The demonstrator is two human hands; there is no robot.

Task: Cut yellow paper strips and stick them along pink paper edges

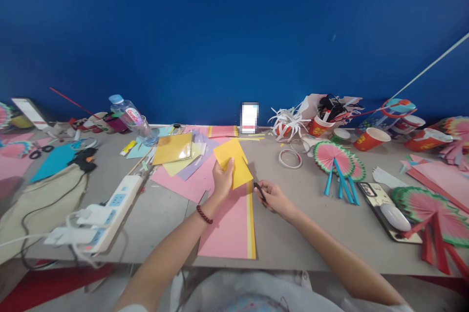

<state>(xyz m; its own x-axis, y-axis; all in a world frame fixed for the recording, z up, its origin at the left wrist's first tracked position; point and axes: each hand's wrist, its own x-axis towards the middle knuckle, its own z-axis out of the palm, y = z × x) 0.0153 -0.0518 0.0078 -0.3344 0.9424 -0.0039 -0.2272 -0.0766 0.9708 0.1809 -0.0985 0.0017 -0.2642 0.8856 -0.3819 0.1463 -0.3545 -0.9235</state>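
Observation:
My left hand [223, 177] grips a sheet of yellow paper [234, 158] between thumb and fingers, tilted above the table. In my right hand [273, 196] is a pair of scissors [260, 190] with black handles; the blades reach toward the yellow paper's right edge, and whether they are cutting cannot be made out. Beneath both lies a long pink sheet [227, 229] with yellow and cream strips along its right side. More coloured paper, including a gold sheet in a clear sleeve [173, 148], is spread to the left.
A white power strip [119, 209] with plugs and a tilted plastic bottle [132, 116] are at left. A phone [249, 118] stands against the blue wall. Tape roll [290, 159], red paper cups [372, 139], pink paper fans [335, 158] and a mouse [394, 217] on a phone occupy the right.

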